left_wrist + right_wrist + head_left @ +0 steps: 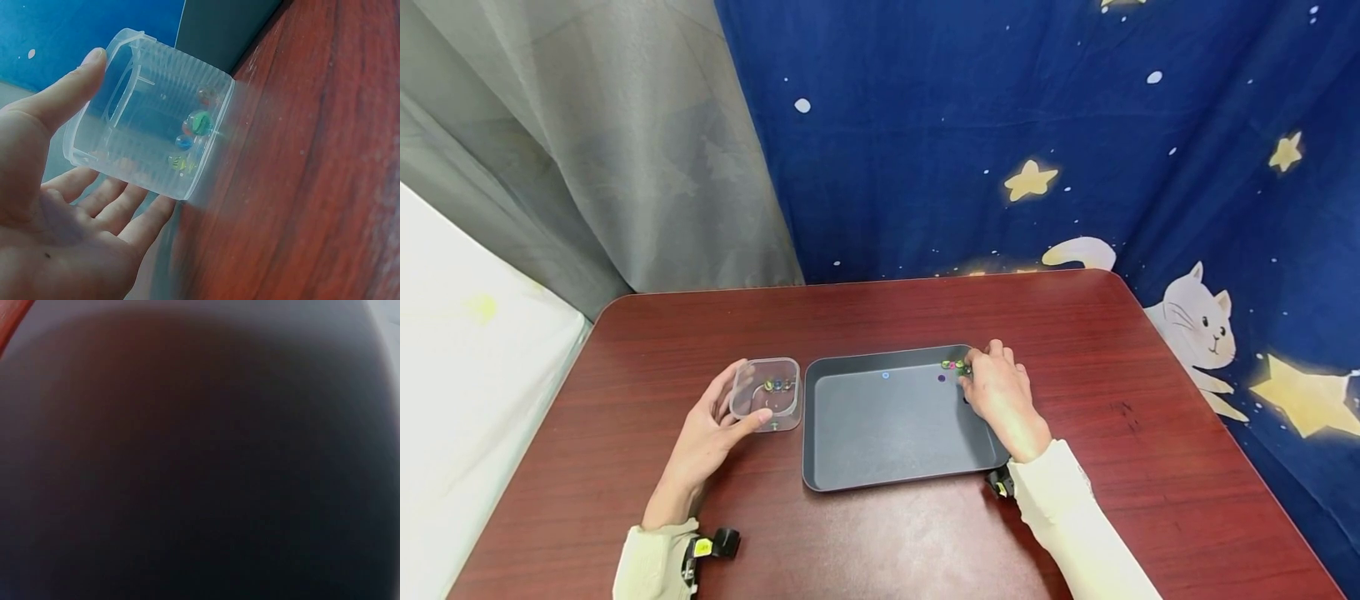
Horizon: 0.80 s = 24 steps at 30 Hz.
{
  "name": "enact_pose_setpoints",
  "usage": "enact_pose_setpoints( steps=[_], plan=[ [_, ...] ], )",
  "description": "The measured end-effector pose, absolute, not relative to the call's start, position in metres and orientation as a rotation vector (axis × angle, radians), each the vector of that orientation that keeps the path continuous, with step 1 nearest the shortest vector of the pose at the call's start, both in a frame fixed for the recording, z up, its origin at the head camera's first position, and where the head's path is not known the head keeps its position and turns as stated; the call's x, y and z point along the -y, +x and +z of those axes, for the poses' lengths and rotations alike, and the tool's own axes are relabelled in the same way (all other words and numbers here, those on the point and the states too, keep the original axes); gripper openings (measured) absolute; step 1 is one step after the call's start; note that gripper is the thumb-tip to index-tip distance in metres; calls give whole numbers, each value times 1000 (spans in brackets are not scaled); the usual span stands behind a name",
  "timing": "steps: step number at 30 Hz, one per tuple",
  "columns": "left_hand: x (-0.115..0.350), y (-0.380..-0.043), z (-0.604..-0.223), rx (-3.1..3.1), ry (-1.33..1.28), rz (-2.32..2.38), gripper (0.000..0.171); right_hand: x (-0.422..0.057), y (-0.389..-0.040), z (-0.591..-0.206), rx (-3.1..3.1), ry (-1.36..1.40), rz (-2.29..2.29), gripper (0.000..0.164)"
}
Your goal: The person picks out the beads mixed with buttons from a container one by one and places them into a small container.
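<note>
My left hand (707,442) grips a clear plastic container (156,69) from its left side, thumb at the rim and fingers along the wall. Several glass marbles (199,123), green, blue and yellow among them, lie at the bottom of it. Over the far right corner of the grey tray (895,433), my right hand (1000,396) reaches down with bent fingers. Right at its fingertips sit small green and pink round pieces (952,365); I cannot tell whether it pinches one. A dark purple piece (942,378) and a light blue piece (885,375) lie nearby in the tray.
The tray stands on a reddish-brown wooden table (880,542), close to the container's right side. Blue star-patterned and grey curtains (677,150) hang behind the far edge. The right wrist view is almost wholly dark and blurred.
</note>
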<state>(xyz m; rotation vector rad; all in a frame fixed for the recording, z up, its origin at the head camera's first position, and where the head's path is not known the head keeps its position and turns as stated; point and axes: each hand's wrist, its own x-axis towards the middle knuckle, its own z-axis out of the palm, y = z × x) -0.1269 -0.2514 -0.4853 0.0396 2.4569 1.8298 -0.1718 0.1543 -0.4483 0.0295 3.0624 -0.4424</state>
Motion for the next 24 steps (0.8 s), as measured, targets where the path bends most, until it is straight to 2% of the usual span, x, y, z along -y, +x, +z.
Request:
enact_pose_setpoints(
  steps=[24],
  plan=[
    [251,-126,-485,-2460,37,1830,86,-163,-172,-457,-3121,-59,-426,15]
  ],
)
